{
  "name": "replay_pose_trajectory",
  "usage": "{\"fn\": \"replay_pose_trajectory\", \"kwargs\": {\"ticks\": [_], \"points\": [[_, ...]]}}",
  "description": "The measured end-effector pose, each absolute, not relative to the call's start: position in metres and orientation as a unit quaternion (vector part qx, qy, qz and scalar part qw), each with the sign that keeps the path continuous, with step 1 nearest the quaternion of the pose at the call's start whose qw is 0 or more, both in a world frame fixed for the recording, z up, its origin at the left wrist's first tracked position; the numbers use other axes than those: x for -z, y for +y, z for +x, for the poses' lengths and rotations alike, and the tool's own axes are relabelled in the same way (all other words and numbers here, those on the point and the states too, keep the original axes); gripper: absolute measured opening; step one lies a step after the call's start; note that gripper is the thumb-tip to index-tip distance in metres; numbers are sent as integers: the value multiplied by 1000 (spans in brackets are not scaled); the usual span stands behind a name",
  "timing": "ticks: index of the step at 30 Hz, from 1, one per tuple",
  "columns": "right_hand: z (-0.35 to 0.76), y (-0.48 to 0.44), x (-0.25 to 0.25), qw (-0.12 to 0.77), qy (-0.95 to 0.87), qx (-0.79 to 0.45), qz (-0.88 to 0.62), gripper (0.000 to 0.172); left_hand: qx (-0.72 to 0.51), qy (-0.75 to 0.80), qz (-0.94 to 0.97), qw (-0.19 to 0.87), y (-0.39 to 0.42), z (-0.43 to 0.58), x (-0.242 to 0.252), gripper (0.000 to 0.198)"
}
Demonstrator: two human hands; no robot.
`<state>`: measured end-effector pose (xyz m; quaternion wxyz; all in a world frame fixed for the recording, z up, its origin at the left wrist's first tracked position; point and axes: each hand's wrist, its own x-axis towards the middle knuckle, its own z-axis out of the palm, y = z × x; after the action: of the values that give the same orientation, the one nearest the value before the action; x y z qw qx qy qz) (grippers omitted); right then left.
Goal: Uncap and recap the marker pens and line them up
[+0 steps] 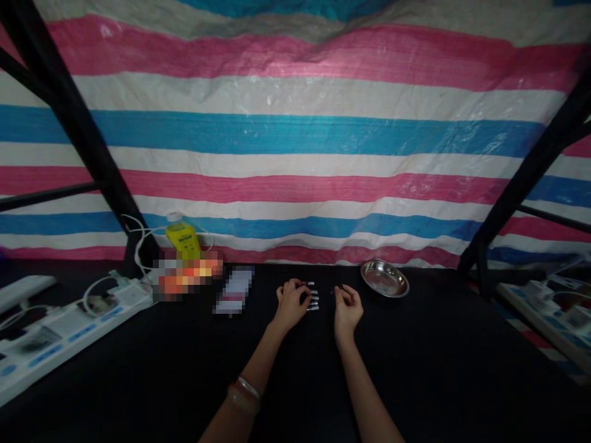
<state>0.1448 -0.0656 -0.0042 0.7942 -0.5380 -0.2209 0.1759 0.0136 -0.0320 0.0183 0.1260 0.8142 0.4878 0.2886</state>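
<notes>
Several small silver-ended cylinders (314, 306) lie in a row on the black tabletop (295, 394). My left hand (292, 304) is at their left side, fingers curled and thumb bent in, closed around the far end of the row. Its fingers cover the cylinders' left parts, and a bit of red shows by the fingertips. To the right of the row, my right hand (348, 311) is closed in a pinch. A tiny dark piece shows at its fingertips, too small to name. Beyond the right hand sits a shallow round metal dish (385, 280).
A blurred-out phone-like slab (233, 291), a pixelated orange packet (191, 277) and a yellow bottle (183, 240) are to the left. A white power strip (69, 329) with plugs and cables runs along the left edge; another strip (549, 314) is at right. Black frame posts (87, 138) flank a striped sheet (295, 135).
</notes>
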Motion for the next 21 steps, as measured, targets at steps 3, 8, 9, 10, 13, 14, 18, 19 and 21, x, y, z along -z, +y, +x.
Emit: {"fn": "replay_pose_trajectory", "kwargs": {"ticks": [3,8,9,10,13,14,18,19,21], "points": [[143,-67,2,787,-241,-164,-544,37,-285,497,808,137,-30,14,-14,11],[139,-68,3,771,-274,-151,-555,37,-280,499,808,141,-27,13,-11,9],[138,-69,4,766,-281,-148,-559,36,-277,498,809,142,-27,13,-11,9],[138,-69,5,760,-290,-143,-563,36,-277,496,810,144,-27,13,-10,9],[138,-69,7,748,-312,-131,-571,35,-286,485,814,145,-27,14,-10,8],[138,-70,8,746,-316,-130,-571,35,-292,480,814,145,-27,14,-10,7],[137,-70,6,748,-309,-144,-569,35,-326,465,809,150,-27,17,-11,7],[137,-70,6,752,-302,-152,-566,35,-341,461,805,152,-28,18,-12,8],[137,-70,4,765,-282,-169,-554,35,-377,448,795,158,-28,20,-14,10]]}}
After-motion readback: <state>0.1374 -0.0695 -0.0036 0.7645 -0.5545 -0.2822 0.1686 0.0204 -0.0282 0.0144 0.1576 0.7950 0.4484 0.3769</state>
